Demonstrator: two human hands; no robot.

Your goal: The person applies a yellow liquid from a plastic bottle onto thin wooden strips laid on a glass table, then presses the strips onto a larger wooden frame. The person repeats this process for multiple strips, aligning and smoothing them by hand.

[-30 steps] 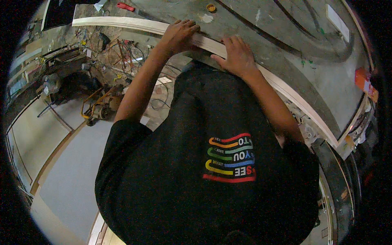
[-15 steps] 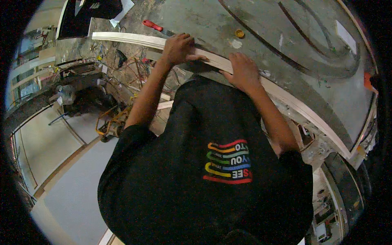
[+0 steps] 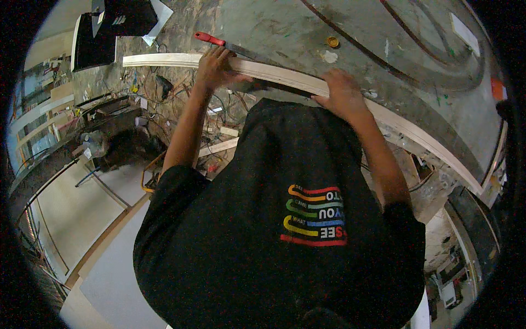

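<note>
A long, pale wooden moulding strip [image 3: 282,75] with a grooved edge runs across the grey work surface, from the far left to the right. My left hand [image 3: 217,69] grips it left of the middle, fingers over the far edge and thumb on the near side. Farther right, my right hand [image 3: 345,96] is wrapped round the same strip, slightly blurred. Just beyond my left hand lies a red-handled tool [image 3: 210,38] with a long dark blade, partly hidden behind the strip.
The grey work surface [image 3: 361,30] carries a small yellow round lid [image 3: 332,41] and a white flat piece [image 3: 464,34]. A black box-like object [image 3: 129,19] stands at the far left. Tangled wires and scraps litter the area left of me, near a large pale board [image 3: 118,279].
My left hand has slid leftward along the strip, and my right hand has shifted right, so they are wider apart. The whole view has also shifted slightly.
</note>
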